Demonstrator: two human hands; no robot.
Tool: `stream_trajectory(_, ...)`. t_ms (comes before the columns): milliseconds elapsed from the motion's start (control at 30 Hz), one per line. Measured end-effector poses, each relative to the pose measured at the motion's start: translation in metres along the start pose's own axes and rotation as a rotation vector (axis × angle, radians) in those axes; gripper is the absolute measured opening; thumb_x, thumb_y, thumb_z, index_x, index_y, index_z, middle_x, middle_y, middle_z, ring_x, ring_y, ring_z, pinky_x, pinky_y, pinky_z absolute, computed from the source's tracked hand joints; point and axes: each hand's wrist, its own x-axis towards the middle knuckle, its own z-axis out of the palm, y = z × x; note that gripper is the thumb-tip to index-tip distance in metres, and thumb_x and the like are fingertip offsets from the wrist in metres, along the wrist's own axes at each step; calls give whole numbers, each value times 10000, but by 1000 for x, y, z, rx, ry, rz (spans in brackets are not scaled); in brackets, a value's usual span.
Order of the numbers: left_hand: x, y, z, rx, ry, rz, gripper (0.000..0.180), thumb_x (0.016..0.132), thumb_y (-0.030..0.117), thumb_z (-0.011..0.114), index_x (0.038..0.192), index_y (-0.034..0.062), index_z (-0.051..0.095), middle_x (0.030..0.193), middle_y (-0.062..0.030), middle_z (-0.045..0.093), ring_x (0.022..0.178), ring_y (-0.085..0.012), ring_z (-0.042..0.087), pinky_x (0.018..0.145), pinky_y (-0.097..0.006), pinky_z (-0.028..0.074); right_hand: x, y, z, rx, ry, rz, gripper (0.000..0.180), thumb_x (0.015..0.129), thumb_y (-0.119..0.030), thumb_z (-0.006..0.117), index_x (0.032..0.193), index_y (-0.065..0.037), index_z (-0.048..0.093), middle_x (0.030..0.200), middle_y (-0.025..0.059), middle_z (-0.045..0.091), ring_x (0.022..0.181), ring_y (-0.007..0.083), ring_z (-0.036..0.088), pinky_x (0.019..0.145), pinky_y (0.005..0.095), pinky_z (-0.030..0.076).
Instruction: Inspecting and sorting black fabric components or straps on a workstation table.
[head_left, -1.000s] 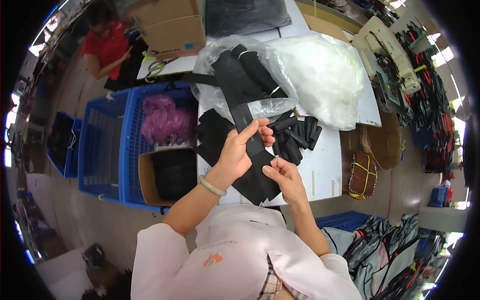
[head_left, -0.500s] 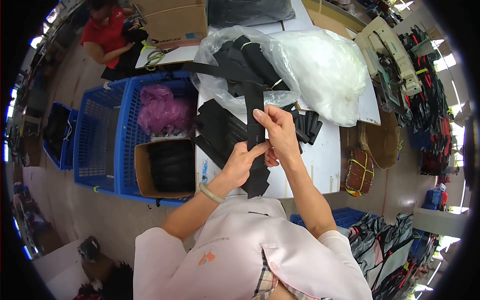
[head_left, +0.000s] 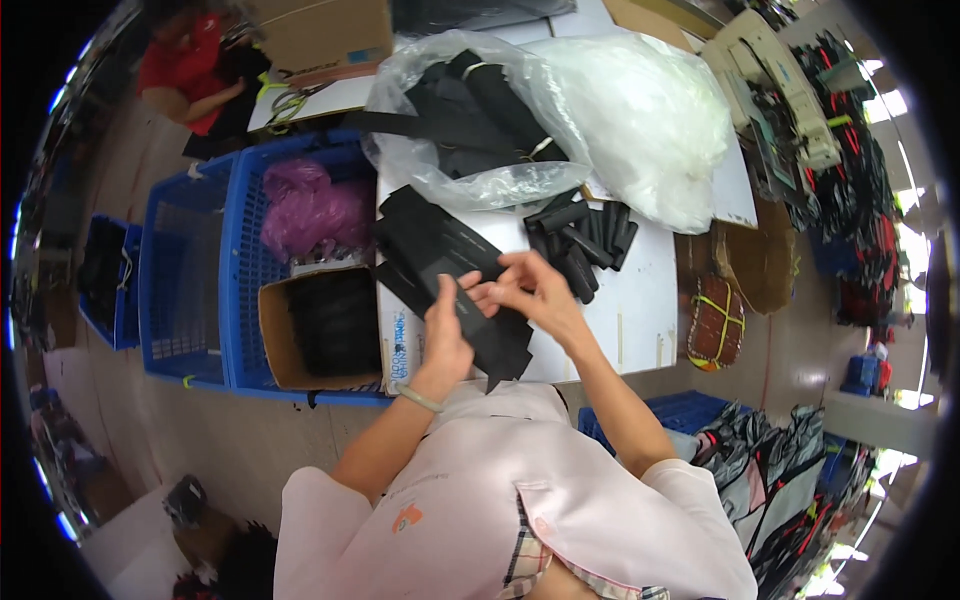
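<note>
Just in front of me, my left hand (head_left: 447, 340) has its thumb along a flat black strip (head_left: 440, 268) and its fingers round the edge. My right hand (head_left: 540, 298) meets it from the right, fingers curled and closed against the same strip. Part of the strip is hidden by the fingers. Beneath both hands lies a slanting pile of flat black strips (head_left: 405, 215), its lower end close to my body. Several short black rolls (head_left: 598, 235) are heaped to the right of the pile.
Beyond the pile, a clear plastic bag (head_left: 520, 188) holds more black strips, beside a full white bag (head_left: 635, 130). Blue crates (head_left: 232, 290) and a carton of black pieces (head_left: 268, 335) stand left of the white table (head_left: 630, 330). A person in red (head_left: 205, 80) sits far left; a sewing machine (head_left: 775, 95) is far right.
The long strip no longer stretches up over the bag between my hands. Both hands have come closer together, the left slightly lower left, with the strip now low over the pile.
</note>
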Motion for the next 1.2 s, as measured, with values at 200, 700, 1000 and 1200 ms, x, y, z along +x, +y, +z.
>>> stream_trajectory(200, 15, 5, -9, 172, 68, 60, 591, 928, 541, 450, 1164, 14, 575, 785, -21, 560, 718, -94, 520, 658, -240, 448, -20, 26, 24, 180, -57, 208, 256, 800, -20, 639, 1043, 9, 566, 737, 23, 613, 684, 79, 565, 670, 225, 448)
stream_trajectory(700, 18, 5, -29, 1007, -161, 29, 270, 914, 248, 575, 789, 17, 641, 567, 13, 540, 459, -40, 478, 424, -191, 365, 52, 30, -79, -890, 624, -242, 173, 720, -64, 660, 888, -101, 674, 906, 66, 579, 926, 252, 546, 729, 370, 462)
stream_trajectory(1000, 4, 36, 15, 803, -292, 133, 199, 904, 178, 593, 1019, 16, 611, 756, -5, 593, 599, -48, 530, 501, -180, 414, 57, -3, -93, -695, 356, -482, 131, 744, -101, 686, 872, -80, 674, 821, 26, 614, 827, 189, 574, 715, 321, 429)
stream_trajectory(1200, -1, 58, 87, 505, -438, 226, 267, 865, 124, 632, 1068, -40, 573, 863, -46, 611, 693, -93, 569, 609, -213, 470, 11, -47, -64, 333, -83, 185, 100, 840, -104, 665, 841, -5, 655, 745, -32, 607, 679, 18, 508, 613, 183, 393)
